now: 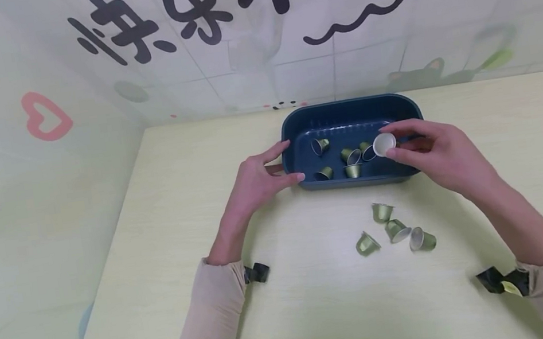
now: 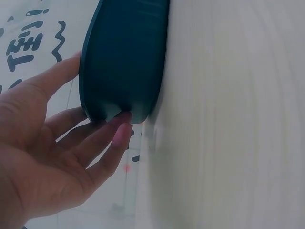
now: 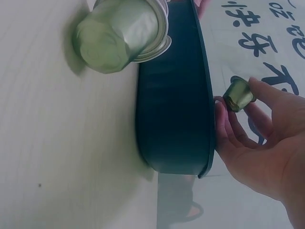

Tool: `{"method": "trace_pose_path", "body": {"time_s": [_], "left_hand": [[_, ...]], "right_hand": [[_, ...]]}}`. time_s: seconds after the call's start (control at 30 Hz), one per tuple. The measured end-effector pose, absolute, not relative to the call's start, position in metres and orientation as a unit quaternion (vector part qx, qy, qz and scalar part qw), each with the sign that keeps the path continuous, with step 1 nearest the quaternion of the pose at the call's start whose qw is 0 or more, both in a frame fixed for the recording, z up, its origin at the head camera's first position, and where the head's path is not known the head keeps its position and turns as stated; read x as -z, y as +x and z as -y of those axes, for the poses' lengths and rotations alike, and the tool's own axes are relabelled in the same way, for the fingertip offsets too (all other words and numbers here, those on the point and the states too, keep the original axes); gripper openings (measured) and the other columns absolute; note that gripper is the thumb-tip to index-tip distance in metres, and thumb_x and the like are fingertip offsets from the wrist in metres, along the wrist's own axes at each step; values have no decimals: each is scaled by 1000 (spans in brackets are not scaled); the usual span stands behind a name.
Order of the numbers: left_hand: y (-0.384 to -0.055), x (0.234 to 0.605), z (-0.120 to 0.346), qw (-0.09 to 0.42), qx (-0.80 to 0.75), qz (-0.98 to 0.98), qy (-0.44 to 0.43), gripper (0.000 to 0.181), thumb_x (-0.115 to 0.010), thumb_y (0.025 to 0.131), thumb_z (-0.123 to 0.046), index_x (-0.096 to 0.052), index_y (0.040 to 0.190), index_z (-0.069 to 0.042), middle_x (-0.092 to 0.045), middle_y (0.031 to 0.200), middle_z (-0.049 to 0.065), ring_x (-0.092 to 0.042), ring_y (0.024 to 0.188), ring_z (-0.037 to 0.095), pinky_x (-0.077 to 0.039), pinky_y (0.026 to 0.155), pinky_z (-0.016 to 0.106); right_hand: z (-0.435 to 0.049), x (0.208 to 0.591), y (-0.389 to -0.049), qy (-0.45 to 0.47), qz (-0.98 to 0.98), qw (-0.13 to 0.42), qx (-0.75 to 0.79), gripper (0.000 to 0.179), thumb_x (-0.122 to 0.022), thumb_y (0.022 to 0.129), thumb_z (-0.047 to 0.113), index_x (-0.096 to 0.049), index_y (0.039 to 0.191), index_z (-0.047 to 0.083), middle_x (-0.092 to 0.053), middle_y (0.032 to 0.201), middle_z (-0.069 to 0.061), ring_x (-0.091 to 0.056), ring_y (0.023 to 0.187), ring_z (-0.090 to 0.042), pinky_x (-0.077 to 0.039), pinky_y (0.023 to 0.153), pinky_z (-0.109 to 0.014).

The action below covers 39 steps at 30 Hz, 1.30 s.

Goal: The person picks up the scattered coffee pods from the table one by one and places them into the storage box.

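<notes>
A dark blue bin (image 1: 356,180) stands on the table with several green coffee capsules (image 1: 353,171) lying inside. My left hand (image 1: 258,180) grips its left end, thumb over the front rim and a finger at the side; in the left wrist view the fingers (image 2: 102,164) reach its end wall. Between thumb and fingertips my right hand (image 1: 438,154) pinches another coffee capsule (image 1: 384,144) above the bin's right part, its pale round face toward the head camera. The right wrist view shows that capsule's green body (image 3: 239,94) above the rim, with lower fingers right at the bin's wall.
Several loose green capsules (image 1: 383,212) lie on the table (image 1: 311,303) in front of the bin. Close behind the bin rises a wall (image 1: 250,88) with dark lettering, and another wall (image 1: 14,229) borders the left side.
</notes>
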<state>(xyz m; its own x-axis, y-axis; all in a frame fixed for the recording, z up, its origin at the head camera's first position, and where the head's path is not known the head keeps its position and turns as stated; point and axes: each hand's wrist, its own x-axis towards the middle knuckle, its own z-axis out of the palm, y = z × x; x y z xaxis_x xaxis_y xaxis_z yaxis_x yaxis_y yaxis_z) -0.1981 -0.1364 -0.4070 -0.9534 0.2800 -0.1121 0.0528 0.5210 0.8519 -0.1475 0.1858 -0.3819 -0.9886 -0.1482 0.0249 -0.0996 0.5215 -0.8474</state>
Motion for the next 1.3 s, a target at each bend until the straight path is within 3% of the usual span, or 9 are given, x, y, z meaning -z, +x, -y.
{"method": "trace_pose_path", "body": {"time_s": [0.3, 0.53, 0.67, 0.77, 1.0, 1.3], "left_hand": [[-201, 408, 136, 116, -474, -866, 107, 74, -85, 81, -25, -51, 147, -19, -47, 151, 7, -66, 113, 21, -47, 59, 24], [-201, 408, 136, 121, -484, -860, 113, 75, -84, 82, -23, -48, 148, -18, -45, 152, 5, -66, 113, 21, -56, 77, 29], [-201, 408, 136, 123, -481, -860, 115, 76, -83, 83, -23, -47, 149, -18, -45, 152, 6, -66, 113, 22, -57, 80, 31], [-201, 407, 135, 125, -480, -861, 112, 77, -84, 82, -24, -47, 149, -18, -46, 151, 6, -67, 111, 22, -57, 81, 31], [-201, 406, 135, 131, -483, -859, 104, 78, -85, 81, -24, -47, 149, -19, -47, 151, 6, -67, 112, 21, -55, 74, 28], [-202, 406, 134, 135, -483, -860, 95, 77, -85, 81, -26, -48, 148, -22, -46, 151, 6, -66, 114, 21, -53, 70, 27]], "right_hand": [[-181, 383, -158, -63, -876, 26, 477, 38, -72, 93, 29, -65, 129, 20, -62, 119, -4, -63, 90, 5, -49, 72, -13], [-177, 385, -164, -69, -875, 38, 478, 38, -71, 93, 31, -65, 129, 20, -63, 122, -3, -62, 91, 9, -49, 75, -12], [-176, 387, -167, -67, -877, 45, 473, 38, -72, 93, 31, -64, 128, 18, -64, 121, -6, -63, 88, 8, -50, 73, -14], [-175, 389, -169, -66, -881, 50, 465, 39, -72, 93, 31, -64, 128, 17, -65, 119, -8, -65, 87, 2, -50, 71, -16], [-166, 390, -175, -66, -886, 57, 456, 37, -72, 93, 29, -64, 127, 15, -66, 117, -9, -69, 95, -24, -51, 71, -19], [-158, 391, -183, -77, -899, 58, 427, 35, -71, 94, 31, -66, 123, 12, -68, 113, -12, -69, 91, -27, -51, 74, -32]]}}
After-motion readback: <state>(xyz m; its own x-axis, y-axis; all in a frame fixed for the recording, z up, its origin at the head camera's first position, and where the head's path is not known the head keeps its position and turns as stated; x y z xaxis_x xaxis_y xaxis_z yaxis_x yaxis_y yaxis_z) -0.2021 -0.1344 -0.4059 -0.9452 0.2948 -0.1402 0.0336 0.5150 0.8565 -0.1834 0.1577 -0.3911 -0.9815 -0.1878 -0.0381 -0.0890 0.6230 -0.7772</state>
